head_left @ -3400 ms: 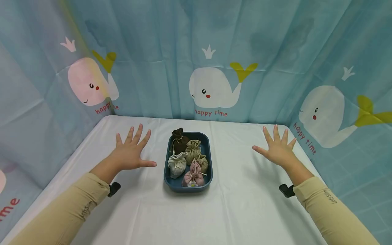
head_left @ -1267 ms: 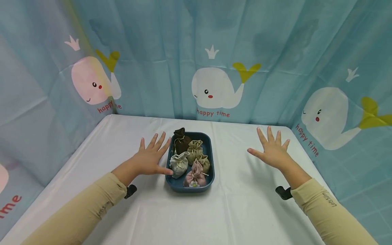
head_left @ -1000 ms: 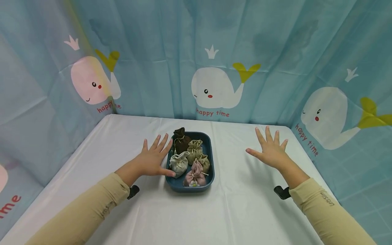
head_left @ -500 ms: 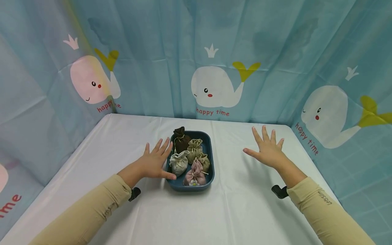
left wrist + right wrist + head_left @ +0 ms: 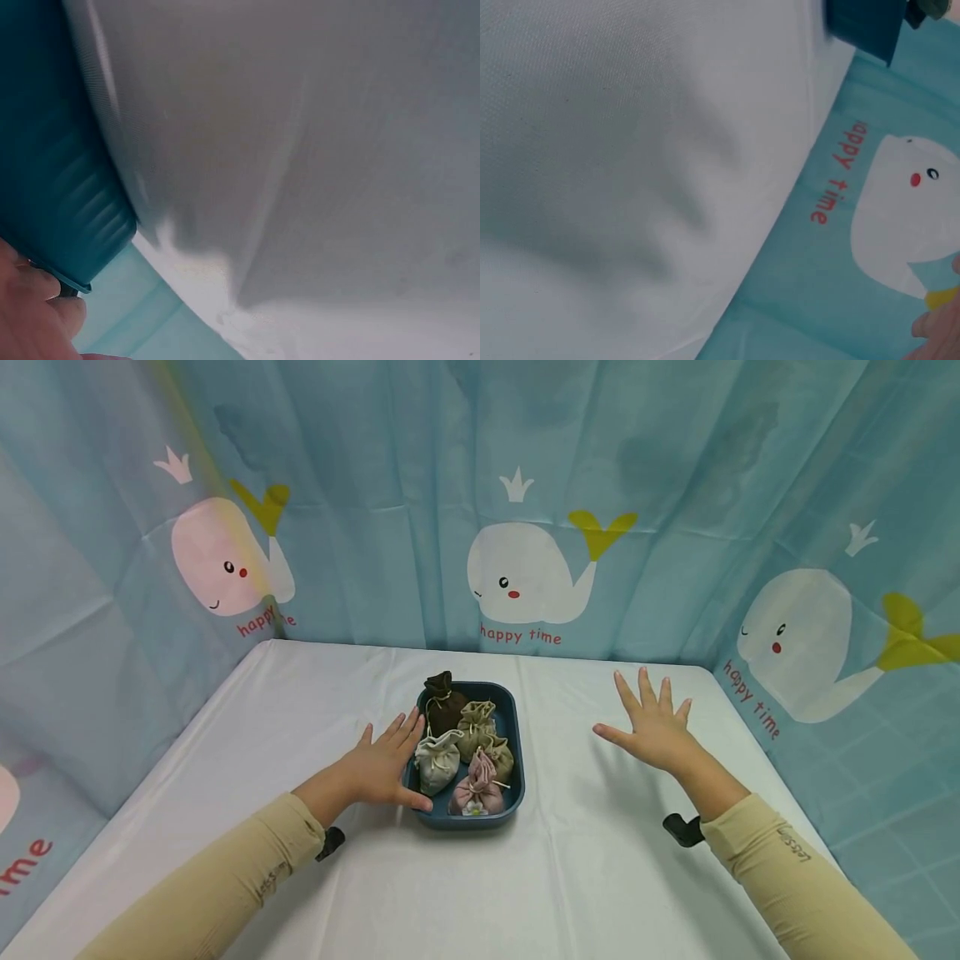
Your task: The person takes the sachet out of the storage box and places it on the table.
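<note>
In the head view a blue tray (image 5: 467, 822) holds several small drawstring pouches: a dark brown pouch (image 5: 447, 712), a pale grey pouch (image 5: 438, 765), a pink pouch (image 5: 477, 791), and two tan ones, a larger tan pouch (image 5: 474, 729) behind a smaller tan pouch (image 5: 500, 762). My left hand (image 5: 377, 770) is at the tray's left side, fingers extended, fingertips and thumb at the rim; whether it touches I cannot tell. The tray's ribbed outer wall (image 5: 64, 172) fills the left of the left wrist view. My right hand (image 5: 657, 732) hovers right of the tray, fingers spread, holding nothing.
A white cloth (image 5: 480, 902) covers the table under the tray. Behind and at both sides hangs a blue curtain (image 5: 360, 460) printed with whales. A black wrist device (image 5: 684, 830) shows below the right sleeve, another (image 5: 331, 842) below the left.
My left hand has moved right to the tray, then slightly toward me, its fingers drawing closer together. My right hand has drifted a little left. The tray and pouches keep their arrangement.
</note>
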The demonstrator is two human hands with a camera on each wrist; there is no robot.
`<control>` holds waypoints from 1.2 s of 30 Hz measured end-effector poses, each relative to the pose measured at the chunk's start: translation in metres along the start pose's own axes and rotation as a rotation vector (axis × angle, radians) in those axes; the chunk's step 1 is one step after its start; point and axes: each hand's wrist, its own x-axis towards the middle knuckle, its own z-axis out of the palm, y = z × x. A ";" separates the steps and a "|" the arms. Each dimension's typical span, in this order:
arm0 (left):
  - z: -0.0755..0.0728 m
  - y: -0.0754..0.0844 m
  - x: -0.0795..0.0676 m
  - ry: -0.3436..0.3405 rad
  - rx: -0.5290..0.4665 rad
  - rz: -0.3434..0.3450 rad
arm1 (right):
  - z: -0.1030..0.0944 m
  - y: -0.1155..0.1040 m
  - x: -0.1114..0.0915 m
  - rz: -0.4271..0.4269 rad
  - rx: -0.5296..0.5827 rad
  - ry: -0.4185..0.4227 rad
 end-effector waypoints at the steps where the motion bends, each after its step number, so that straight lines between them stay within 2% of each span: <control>1: 0.000 0.000 0.000 0.001 -0.008 0.001 | 0.000 0.000 0.000 -0.001 0.000 0.001; 8: 0.003 -0.003 -0.002 0.015 -0.015 0.008 | -0.001 -0.003 0.003 -0.010 -0.003 0.011; 18: 0.001 -0.003 -0.004 0.000 -0.029 0.011 | 0.000 -0.012 0.004 -0.042 -0.005 0.025; 26: 0.003 -0.004 -0.002 -0.003 -0.002 0.018 | -0.003 -0.029 0.005 -0.097 -0.012 0.036; 36: 0.002 -0.006 0.000 -0.003 0.007 0.028 | -0.004 -0.054 0.011 -0.173 0.056 0.057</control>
